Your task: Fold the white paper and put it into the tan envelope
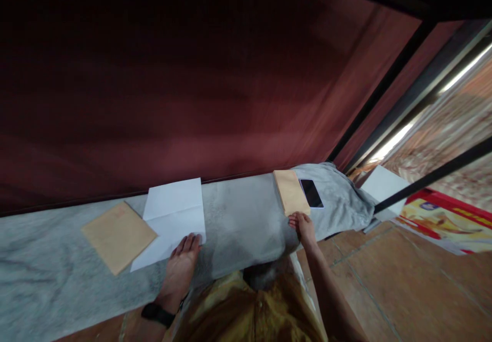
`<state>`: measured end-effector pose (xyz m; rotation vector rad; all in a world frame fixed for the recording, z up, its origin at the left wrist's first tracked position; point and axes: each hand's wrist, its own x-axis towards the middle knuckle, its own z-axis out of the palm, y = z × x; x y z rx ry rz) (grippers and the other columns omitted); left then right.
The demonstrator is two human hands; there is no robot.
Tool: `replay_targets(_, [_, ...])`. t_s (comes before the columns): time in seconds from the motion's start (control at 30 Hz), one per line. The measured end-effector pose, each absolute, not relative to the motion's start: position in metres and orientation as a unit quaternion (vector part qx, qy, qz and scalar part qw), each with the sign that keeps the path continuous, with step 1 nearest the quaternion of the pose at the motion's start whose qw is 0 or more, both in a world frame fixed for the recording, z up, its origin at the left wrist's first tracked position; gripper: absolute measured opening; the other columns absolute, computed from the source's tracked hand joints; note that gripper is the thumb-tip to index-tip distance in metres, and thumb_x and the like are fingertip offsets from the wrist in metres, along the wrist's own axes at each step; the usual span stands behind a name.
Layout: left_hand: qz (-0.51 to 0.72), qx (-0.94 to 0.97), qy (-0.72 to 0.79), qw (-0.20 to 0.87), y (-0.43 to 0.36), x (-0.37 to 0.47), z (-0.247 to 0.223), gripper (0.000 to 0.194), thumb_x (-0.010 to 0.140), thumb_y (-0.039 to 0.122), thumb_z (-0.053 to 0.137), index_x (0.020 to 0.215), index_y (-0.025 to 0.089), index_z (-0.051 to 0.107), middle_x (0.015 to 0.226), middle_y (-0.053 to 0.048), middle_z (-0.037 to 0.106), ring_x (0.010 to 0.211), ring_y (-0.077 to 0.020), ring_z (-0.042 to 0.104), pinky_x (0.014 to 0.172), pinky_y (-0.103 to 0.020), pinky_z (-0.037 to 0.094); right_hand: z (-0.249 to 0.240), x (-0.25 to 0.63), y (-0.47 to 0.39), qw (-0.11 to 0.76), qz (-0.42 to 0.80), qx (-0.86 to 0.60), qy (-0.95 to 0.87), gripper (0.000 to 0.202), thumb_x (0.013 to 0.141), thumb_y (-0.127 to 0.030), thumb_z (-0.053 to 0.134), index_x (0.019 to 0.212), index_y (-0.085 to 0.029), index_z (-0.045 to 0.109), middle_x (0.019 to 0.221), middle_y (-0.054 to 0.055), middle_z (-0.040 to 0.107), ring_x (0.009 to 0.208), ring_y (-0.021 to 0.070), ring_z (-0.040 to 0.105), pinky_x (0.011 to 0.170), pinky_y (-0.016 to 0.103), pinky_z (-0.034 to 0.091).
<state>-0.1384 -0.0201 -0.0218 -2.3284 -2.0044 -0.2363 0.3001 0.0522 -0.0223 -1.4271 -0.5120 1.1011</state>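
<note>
My left hand (185, 255) rests with fingers stretched out at the near right corner of a white sheet of paper (175, 214). A crease runs across that sheet, which lies flat on a grey cloth. To its left a brown paper envelope (117, 237) lies at an angle, overlapping the sheet's edge. My right hand (302, 226) is at the near edge of a stack of brown envelopes (291, 192), its fingers curled and closed on the edge there. How many envelopes it holds cannot be made out. A phone (311, 193) with a dark screen lies just right of the stack.
The grey cloth (242, 219) covers a long narrow bench against a dark red panel (230, 126). Black metal bars (384, 85) rise at the right. A white box (384, 188) and a red and yellow printed box (448, 221) stand on the tiled floor (415, 290).
</note>
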Motion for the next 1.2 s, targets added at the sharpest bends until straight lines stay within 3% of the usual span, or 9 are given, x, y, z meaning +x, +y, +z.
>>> replay_targets(0.17, [-0.061, -0.774, -0.629, 0.02, -0.018, -0.141, -0.011, 0.048, 0.088, 0.003, 0.036, 0.125, 0.017, 0.064, 0.133, -0.014, 0.065, 0.124, -0.0267, 0.062, 0.101, -0.044, 0.053, -0.023, 0.293, 0.046, 0.591, 0.43, -0.629, -0.263, 0.033, 0.075, -0.05, 0.074, 0.078, -0.02, 0.062, 0.065, 0.001, 0.071, 0.057, 0.0149, 0.066, 0.055, 0.024, 0.054])
replay_targets(0.4, [-0.04, -0.775, -0.63, 0.019, -0.017, -0.121, 0.015, 0.036, 0.092, 0.008, 0.039, 0.116, 0.015, 0.065, 0.117, -0.012, 0.071, 0.108, -0.0255, 0.067, 0.092, -0.039, 0.055, -0.03, 0.294, 0.034, 0.568, 0.378, -0.638, -0.356, 0.047, 0.074, -0.064, 0.072, 0.086, -0.019, 0.066, 0.079, 0.003, 0.074, 0.068, 0.0163, 0.067, 0.064, 0.027, 0.055])
replay_targets(0.53, [-0.068, -0.793, -0.605, 0.02, -0.017, -0.081, 0.023, 0.032, 0.095, 0.01, 0.041, 0.117, 0.014, 0.064, 0.115, -0.012, 0.071, 0.108, -0.0241, 0.066, 0.096, -0.039, 0.052, -0.036, 0.286, 0.032, 0.568, 0.353, -0.642, -0.376, 0.051, 0.076, -0.068, 0.068, 0.089, -0.018, 0.067, 0.081, 0.005, 0.074, 0.069, 0.0169, 0.066, 0.067, 0.029, 0.056])
replay_targets(0.7, [-0.094, -0.838, -0.537, -0.005, -0.019, -0.012, 0.018, 0.039, 0.093, 0.01, 0.046, 0.129, 0.015, 0.058, 0.116, -0.012, 0.07, 0.107, -0.023, 0.065, 0.092, -0.037, 0.051, -0.033, 0.245, 0.028, 0.534, 0.467, -0.602, -0.366, 0.043, 0.075, -0.061, 0.071, 0.087, -0.02, 0.067, 0.079, 0.004, 0.074, 0.063, 0.016, 0.065, 0.059, 0.027, 0.055])
replay_targets(0.8, [-0.099, -0.866, -0.49, -0.004, -0.024, 0.021, 0.013, 0.033, 0.094, 0.011, 0.046, 0.123, 0.015, 0.062, 0.112, -0.012, 0.07, 0.107, -0.0244, 0.065, 0.09, -0.037, 0.052, -0.028, 0.218, 0.026, 0.485, 0.529, -0.584, -0.378, 0.038, 0.074, -0.058, 0.072, 0.085, -0.021, 0.07, 0.076, 0.003, 0.074, 0.061, 0.0174, 0.065, 0.053, 0.027, 0.053])
replay_targets(0.9, [-0.104, -0.886, -0.452, -0.002, -0.028, 0.041, 0.007, 0.024, 0.095, 0.012, 0.047, 0.11, 0.014, 0.065, 0.11, -0.014, 0.07, 0.11, -0.0256, 0.064, 0.092, -0.039, 0.051, -0.023, 0.2, 0.027, 0.47, 0.513, -0.585, -0.417, 0.032, 0.074, -0.052, 0.073, 0.083, -0.021, 0.072, 0.075, 0.003, 0.073, 0.068, 0.0189, 0.065, 0.058, 0.026, 0.053])
replay_targets(1.03, [-0.12, -0.893, -0.434, -0.003, -0.032, 0.048, -0.002, 0.025, 0.096, 0.011, 0.047, 0.114, 0.014, 0.063, 0.12, -0.015, 0.068, 0.119, -0.0241, 0.062, 0.101, -0.039, 0.048, -0.019, 0.192, 0.024, 0.461, 0.46, -0.592, -0.474, 0.027, 0.065, -0.037, 0.079, 0.088, -0.022, 0.072, 0.07, 0.0, 0.07, 0.067, 0.0191, 0.062, 0.065, 0.028, 0.052])
replay_targets(1.2, [-0.157, -0.864, -0.479, -0.009, -0.037, 0.02, -0.008, 0.042, 0.099, 0.037, 0.052, 0.136, 0.018, 0.054, 0.147, -0.012, 0.056, 0.139, -0.0262, 0.048, 0.119, -0.048, 0.034, -0.027, 0.196, 0.013, 0.503, 0.465, -0.602, -0.411, 0.033, 0.066, -0.039, 0.073, 0.093, -0.02, 0.068, 0.068, -0.001, 0.068, 0.062, 0.0179, 0.059, 0.06, 0.028, 0.049])
